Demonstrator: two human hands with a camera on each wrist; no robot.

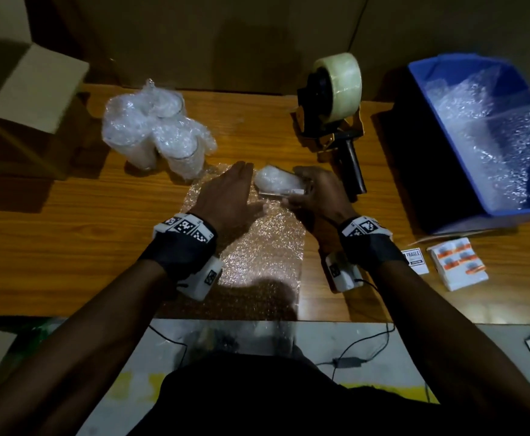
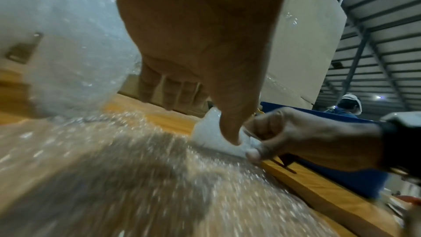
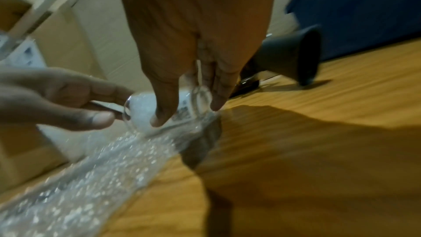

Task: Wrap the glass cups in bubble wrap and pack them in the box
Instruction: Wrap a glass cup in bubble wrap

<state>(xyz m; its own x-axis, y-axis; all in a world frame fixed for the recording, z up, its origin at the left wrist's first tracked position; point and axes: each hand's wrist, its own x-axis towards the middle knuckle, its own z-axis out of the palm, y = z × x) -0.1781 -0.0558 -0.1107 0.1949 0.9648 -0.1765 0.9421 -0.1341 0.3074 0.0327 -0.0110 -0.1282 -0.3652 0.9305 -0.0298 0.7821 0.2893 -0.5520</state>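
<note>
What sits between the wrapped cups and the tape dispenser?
In the head view, only bare wooden table lies between the wrapped cups and the tape dispenser.

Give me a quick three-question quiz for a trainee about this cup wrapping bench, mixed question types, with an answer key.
1. True or false: the glass cup stands upright on the bubble wrap sheet.
2. Which hand grips the cup? A) left hand B) right hand C) neither
3. Fill in: the tape dispenser stands between the wrapped cups and the blue ______.

Key
1. False: it lies on its side at the sheet's far end.
2. B: the right hand's fingers curl round it; the left hand is flat and open beside its mouth.
3. bin, which holds more bubble wrap.
</note>
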